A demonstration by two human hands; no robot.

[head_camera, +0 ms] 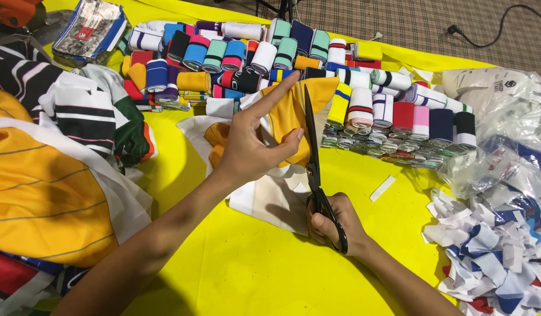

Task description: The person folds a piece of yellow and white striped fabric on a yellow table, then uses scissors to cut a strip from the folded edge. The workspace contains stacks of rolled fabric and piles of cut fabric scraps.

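My left hand (256, 140) pinches an orange and white piece of fabric (291, 114) and holds it up off the yellow table cover (235, 263). My right hand (332, 225) grips the handles of black scissors (312, 158). Their long blades point away from me and run along the right edge of the held fabric. The white part of the fabric (270, 199) lies flat between my two forearms.
Rows of rolled striped knit bands (294, 64) in many colours fill the far side. A pile of orange, white and striped garments (54, 175) lies at the left. White and blue fabric scraps (493, 251) and clear plastic bags (504, 117) sit at the right.
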